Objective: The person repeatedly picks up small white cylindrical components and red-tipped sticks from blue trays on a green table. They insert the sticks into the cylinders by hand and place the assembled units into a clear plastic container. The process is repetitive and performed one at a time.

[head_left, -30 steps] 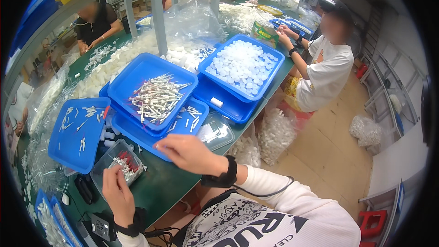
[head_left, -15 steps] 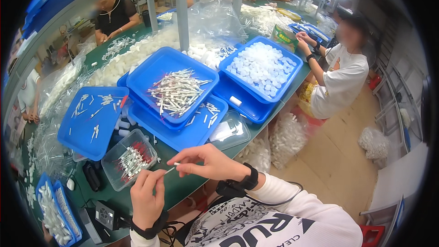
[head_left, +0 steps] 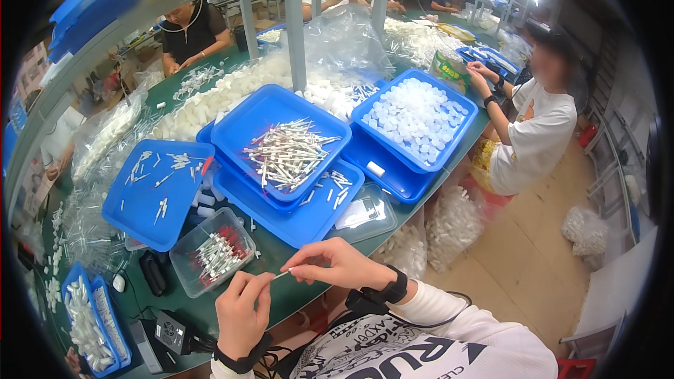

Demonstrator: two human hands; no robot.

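In front of my body, both hands pinch one thin white stick (head_left: pixel 282 275) between their fingertips. My left hand (head_left: pixel 242 309) grips its left end with thumb and forefinger. At its other end are the closed thumb and forefinger of my right hand (head_left: pixel 337 264); the tips cover that end. Whether the stick is one piece or two parts joined cannot be made out. Just beyond my left hand stands a clear plastic box (head_left: pixel 184 277) with many small white and red sticks (head_left: pixel 219 253). Black bands circle both wrists.
Beyond lie a blue tray heaped with thin sticks (head_left: pixel 288 154), a blue tray of translucent caps (head_left: pixel 418 119) and a blue tray with few sticks (head_left: pixel 144 207). A clear lid (head_left: pixel 375 217) lies near the table edge. A grey post (head_left: pixel 293 35) rises behind. A co-worker (head_left: pixel 537 119) sits at right.
The stick in my left fingers and the small white piece in my right fingers have come into line, end to end. In the picture, everything has shifted slightly right and down.
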